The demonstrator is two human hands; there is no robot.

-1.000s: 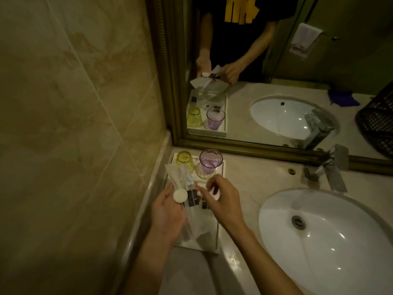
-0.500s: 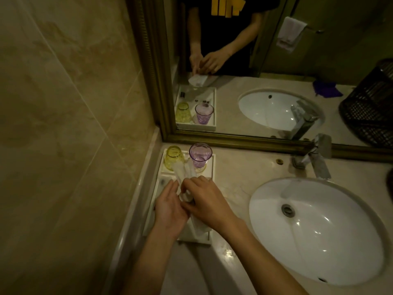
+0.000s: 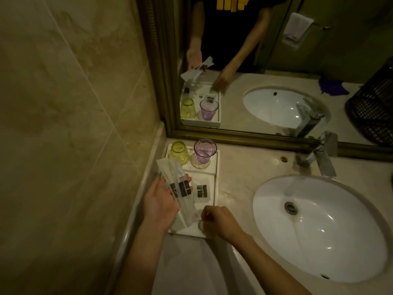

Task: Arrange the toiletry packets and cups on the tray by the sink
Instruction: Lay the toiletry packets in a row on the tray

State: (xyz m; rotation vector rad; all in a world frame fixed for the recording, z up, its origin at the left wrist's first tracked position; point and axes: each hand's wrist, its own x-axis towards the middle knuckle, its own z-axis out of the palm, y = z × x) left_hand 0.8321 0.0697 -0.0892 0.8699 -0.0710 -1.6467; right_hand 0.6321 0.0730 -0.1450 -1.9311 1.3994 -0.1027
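A white tray [image 3: 216, 179] sits on the counter in the corner by the wall. At its far end stand an upturned yellow cup [image 3: 179, 153] and an upright purple cup [image 3: 204, 151]. A flat packet with a black label [image 3: 201, 191] lies in the tray's middle. My left hand [image 3: 160, 202] hovers palm up over the tray's left side, holding several long clear packets [image 3: 180, 189] with black labels. My right hand [image 3: 220, 222] is at the tray's near right corner, fingers curled on a small pale round item [image 3: 200, 225], mostly hidden.
A white oval sink [image 3: 319, 228] fills the counter to the right, with a chrome faucet [image 3: 322, 157] behind it. A gold-framed mirror [image 3: 244, 136] runs along the back. A tiled wall [image 3: 74, 124] closes the left side. A black basket [image 3: 391, 177] edges in at far right.
My hands have parted. The right hand took the small round item from the left and moved down to the tray's near right corner. The left hand keeps the long packets.
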